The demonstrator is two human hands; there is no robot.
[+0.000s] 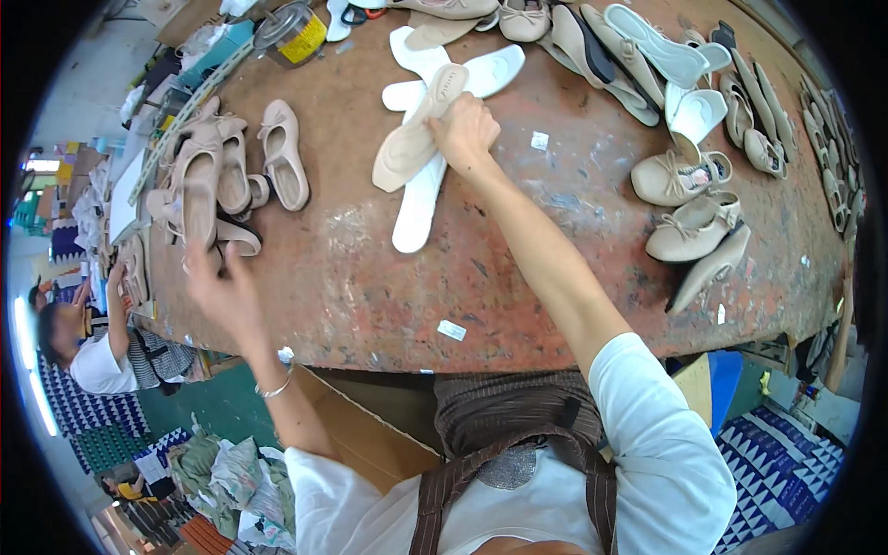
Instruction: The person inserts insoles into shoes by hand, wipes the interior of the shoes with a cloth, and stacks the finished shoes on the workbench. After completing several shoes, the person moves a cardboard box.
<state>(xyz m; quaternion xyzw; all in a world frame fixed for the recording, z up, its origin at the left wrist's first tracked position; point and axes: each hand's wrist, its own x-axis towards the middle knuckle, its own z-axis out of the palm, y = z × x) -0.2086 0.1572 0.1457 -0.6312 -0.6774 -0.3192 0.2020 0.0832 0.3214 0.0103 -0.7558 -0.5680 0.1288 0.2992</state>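
Observation:
My right hand is closed on the edge of a beige insole, held over several white insoles that lie crossed on the table. My left hand, blurred by motion, is above the near-left table edge with its fingers apart and nothing visible in them. Just beyond its fingertips stands a group of beige shoes with bows. A single beige shoe lies to the right of that group.
More beige shoes and white insoles cover the right and far side of the worn table. A can with a yellow label stands far left. Small white labels lie about. Another person is at the left.

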